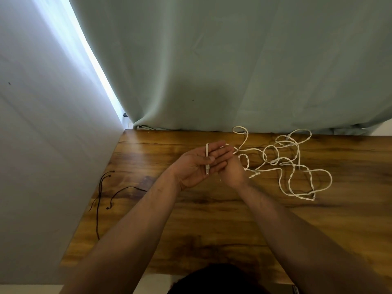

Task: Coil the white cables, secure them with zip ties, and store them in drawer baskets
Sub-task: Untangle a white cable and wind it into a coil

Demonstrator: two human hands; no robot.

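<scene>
A long white cable [297, 166] lies in loose tangled loops on the right half of the wooden table [191, 219]. One end of it, with its plug pointing toward me, lies across the palm of my left hand [197, 166], pinned there by my thumb. My right hand [231, 168] sits just behind and to the right of the left one, its back toward me, fingers curled round the cable where it leaves the left hand. How the right fingers grip is mostly hidden.
Thin dark cords [106, 187] lie on the table's left part near the grey wall [42, 145]. A pale green curtain [233, 71] hangs behind the table's far edge. No zip ties or drawer baskets are in view.
</scene>
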